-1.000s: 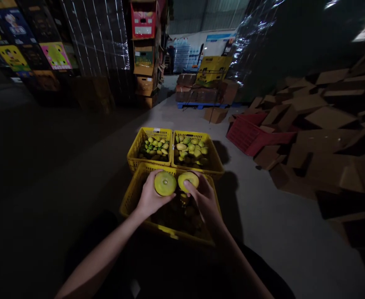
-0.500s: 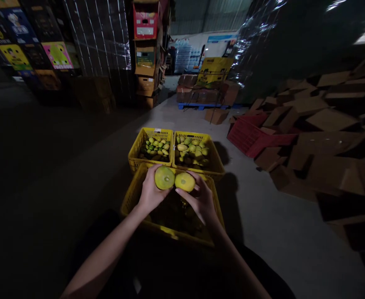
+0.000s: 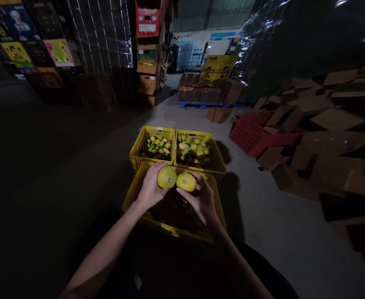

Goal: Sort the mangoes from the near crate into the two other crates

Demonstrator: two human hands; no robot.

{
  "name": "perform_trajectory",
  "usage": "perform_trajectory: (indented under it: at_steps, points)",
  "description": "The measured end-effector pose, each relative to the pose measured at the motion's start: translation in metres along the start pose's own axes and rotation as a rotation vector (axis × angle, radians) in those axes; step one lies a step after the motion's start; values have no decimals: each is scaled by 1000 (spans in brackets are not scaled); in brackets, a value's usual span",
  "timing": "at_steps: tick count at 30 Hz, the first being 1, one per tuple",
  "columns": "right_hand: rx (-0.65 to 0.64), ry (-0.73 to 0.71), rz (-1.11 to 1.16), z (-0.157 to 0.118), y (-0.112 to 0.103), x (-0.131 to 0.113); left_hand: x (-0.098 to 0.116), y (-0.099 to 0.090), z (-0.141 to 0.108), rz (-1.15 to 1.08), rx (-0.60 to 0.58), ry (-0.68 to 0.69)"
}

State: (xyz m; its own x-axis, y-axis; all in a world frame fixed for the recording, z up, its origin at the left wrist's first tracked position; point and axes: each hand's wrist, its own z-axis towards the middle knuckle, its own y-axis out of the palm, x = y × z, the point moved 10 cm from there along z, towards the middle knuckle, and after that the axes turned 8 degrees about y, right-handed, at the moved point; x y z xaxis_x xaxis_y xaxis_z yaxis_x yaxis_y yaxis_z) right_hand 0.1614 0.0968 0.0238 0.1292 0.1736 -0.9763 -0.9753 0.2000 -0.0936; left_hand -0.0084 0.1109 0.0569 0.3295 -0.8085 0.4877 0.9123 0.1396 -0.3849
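Observation:
Above the near yellow crate (image 3: pixel 166 229), my two hands hold one fruit each, side by side with their ends facing me. My left hand (image 3: pixel 151 189) is closed around a round green-yellow fruit (image 3: pixel 166 177), with a pale stem spot on its lower right. The fingers and thumb of my right hand (image 3: pixel 203 197) grip a smaller yellow fruit (image 3: pixel 186 182) with a greyish patch at its end. The two fruits nearly touch; whether they do, I cannot tell. Inside the near crate, more fruit lies in deep shadow, partly hidden by my hands.
Beyond stand two yellow crates: the left crate (image 3: pixel 135 155) holds smaller green and yellow fruit, the right crate (image 3: pixel 219 160) larger yellowish fruit. A red crate (image 3: pixel 247 137) and heaped cardboard boxes (image 3: pixel 322 162) lie to the right. Stacked cartons (image 3: pixel 147 54) and a blue pallet (image 3: pixel 198 104) stand behind.
The green-yellow fruit in my left hand has turned, its stem spot shifting down and right. My right hand keeps its grip. The whole view has shifted slightly.

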Motion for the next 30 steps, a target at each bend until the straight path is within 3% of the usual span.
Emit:
perform_trajectory:
  at_steps: [3, 5, 10, 13, 15, 22, 30]
  points:
    - [-17, 54, 70, -1, 2, -2, -6, -1, -1, -68, -23, -144]
    - [-50, 139, 128, -2, 6, 0, -18, 2, -6, -212, -19, -340]
    - [-105, 392, 243, -7, 18, 18, -45, 48, -49, -790, -73, -973]
    - [-182, 583, 301, -10, 29, 40, -48, 68, -71, -942, -108, -1225]
    - [-242, 702, 353, -13, 36, 52, -50, 72, -79, -992, -67, -1343]
    - [-334, 963, 446, -25, 47, 70, -40, 78, -89, -1108, -14, -1587]
    - [-315, 990, 442, -26, 48, 70, -43, 75, -95, -1142, 71, -1632]
